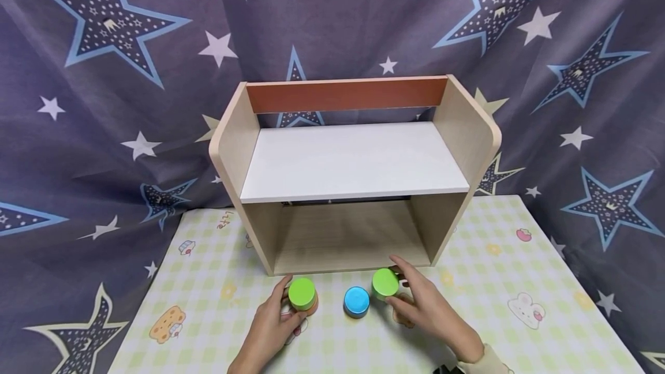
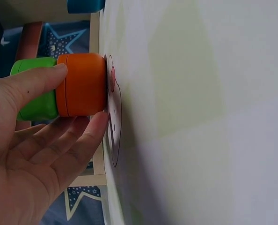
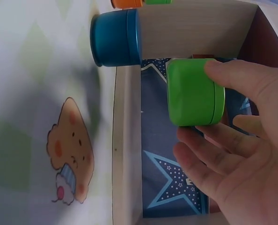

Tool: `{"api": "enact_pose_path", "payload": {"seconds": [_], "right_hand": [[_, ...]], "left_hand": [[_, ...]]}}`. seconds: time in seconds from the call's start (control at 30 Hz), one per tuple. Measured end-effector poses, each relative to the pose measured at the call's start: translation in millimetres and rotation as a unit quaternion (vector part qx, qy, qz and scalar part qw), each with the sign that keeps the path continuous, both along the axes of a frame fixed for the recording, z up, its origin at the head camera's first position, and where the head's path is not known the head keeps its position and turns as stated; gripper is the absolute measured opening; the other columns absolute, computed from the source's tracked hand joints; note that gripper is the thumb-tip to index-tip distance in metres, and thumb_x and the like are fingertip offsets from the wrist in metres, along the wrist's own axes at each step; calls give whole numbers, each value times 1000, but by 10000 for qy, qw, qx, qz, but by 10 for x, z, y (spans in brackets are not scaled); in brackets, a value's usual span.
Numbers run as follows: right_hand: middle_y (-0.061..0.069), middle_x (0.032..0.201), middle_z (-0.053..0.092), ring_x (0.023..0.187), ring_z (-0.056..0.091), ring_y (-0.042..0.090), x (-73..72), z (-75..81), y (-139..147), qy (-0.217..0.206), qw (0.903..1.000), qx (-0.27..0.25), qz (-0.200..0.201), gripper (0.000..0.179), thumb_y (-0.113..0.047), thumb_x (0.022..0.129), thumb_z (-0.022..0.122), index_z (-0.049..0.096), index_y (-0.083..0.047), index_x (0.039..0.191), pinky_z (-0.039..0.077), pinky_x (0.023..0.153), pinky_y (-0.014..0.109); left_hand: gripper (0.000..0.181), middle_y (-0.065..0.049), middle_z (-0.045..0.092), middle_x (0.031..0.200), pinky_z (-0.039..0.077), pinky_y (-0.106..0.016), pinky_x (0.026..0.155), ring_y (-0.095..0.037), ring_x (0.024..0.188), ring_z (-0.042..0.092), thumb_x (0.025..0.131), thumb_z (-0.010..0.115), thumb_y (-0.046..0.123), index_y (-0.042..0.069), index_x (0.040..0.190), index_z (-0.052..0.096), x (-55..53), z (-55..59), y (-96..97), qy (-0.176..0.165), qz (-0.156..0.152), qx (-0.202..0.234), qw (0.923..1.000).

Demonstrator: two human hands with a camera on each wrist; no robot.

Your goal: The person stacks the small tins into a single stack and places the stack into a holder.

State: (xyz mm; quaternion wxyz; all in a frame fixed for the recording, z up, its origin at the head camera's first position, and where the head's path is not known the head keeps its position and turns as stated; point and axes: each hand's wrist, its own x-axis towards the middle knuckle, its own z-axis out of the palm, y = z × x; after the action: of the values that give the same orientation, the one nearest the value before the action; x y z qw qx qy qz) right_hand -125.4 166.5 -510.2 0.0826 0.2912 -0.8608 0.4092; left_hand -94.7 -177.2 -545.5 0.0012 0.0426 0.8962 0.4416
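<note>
1. Head: left hand [image 1: 267, 328] grasping orange jar [image 1: 314, 307], green jar [image 1: 302, 293] stacked on top. Blue jar [image 1: 356, 301] on tablecloth [image 1: 473, 281] between hands. Right hand [image 1: 428, 307] grasping second green jar [image 1: 385, 283], near blue one. Shelf [image 1: 353, 160] behind.
2. Left wrist: thumb by seam of green and orange jars, fingers opposite; orange jar stands on tablecloth.
3. Right wrist: second green jar pinched between thumb and fingertips, held off tablecloth; blue jar stands nearby.
</note>
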Motion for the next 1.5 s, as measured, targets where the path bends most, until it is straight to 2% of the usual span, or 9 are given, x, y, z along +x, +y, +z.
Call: {"api": "enact_pose_path", "payload": {"seconds": [0.27, 0.37, 0.53, 0.77, 0.9, 1.07, 1.17, 1.5], "right_hand": [[8, 129, 61, 114, 60, 21, -6, 30, -78, -107, 9999, 64, 95, 84, -9, 85, 82, 34, -6, 153, 56, 86, 42], [10, 130, 60, 115, 60, 22, -6, 35, -110, -29, 9998, 77, 171, 83, -9, 86, 82, 33, -6, 154, 56, 86, 41], [12, 130, 60, 114, 60, 22, -13, 39, -173, 139, 9995, 34, 297, 84, -8, 84, 83, 34, -3, 152, 56, 85, 42], [11, 127, 61, 112, 61, 22, -36, 50, -284, 380, 9980, 109, 483, 82, -8, 83, 83, 36, 3, 150, 57, 85, 40], [10, 127, 61, 111, 62, 22, -41, 70, -348, 391, 9974, 162, 578, 82, -10, 84, 83, 35, 0, 151, 57, 86, 39], [10, 126, 60, 111, 62, 21, -42, 87, -412, 429, 9966, 166, 681, 83, -10, 85, 82, 34, -2, 152, 57, 86, 37], [9, 126, 60, 110, 61, 20, -46, 92, -443, 448, 9962, 176, 720, 83, -11, 86, 82, 33, -4, 152, 56, 87, 37], [9, 127, 60, 109, 62, 19, -75, 136, -525, 599, 9947, 241, 794, 83, -15, 87, 82, 32, -4, 153, 56, 87, 37]], "left_hand": [[85, -16, 63, 129, 45, -57, 100, -26, 109, 66, 83, 84, 14, 5, 153, 36, -5, -6, -9, -7, -34, 42, 10000], [85, -17, 62, 129, 48, -54, 98, -21, 101, 68, 84, 84, 14, 6, 153, 36, -8, -9, -14, -38, -61, 89, 9999], [85, -17, 62, 129, 51, -49, 95, -19, 99, 69, 84, 84, 14, 6, 153, 35, -9, -12, -19, -63, -72, 83, 9999], [85, -19, 62, 129, 52, -47, 93, -26, 108, 66, 84, 84, 13, 5, 153, 35, -4, -12, -25, -42, -70, 33, 10000], [84, -17, 63, 129, 51, -50, 95, -27, 111, 65, 84, 84, 15, 6, 153, 36, -7, -18, -27, -12, -78, 25, 10000], [86, -16, 63, 129, 53, -44, 93, -28, 115, 63, 84, 84, 16, 5, 153, 35, -12, -21, -32, -9, -109, 64, 9999], [86, -17, 62, 130, 54, -42, 91, -29, 115, 63, 84, 84, 15, 4, 153, 34, -10, -15, -34, -21, -132, 101, 9999], [85, -13, 64, 128, 52, -47, 94, -22, 109, 66, 85, 84, 19, 7, 153, 35, -14, 5, -18, -2, -93, 54, 9999]]}}
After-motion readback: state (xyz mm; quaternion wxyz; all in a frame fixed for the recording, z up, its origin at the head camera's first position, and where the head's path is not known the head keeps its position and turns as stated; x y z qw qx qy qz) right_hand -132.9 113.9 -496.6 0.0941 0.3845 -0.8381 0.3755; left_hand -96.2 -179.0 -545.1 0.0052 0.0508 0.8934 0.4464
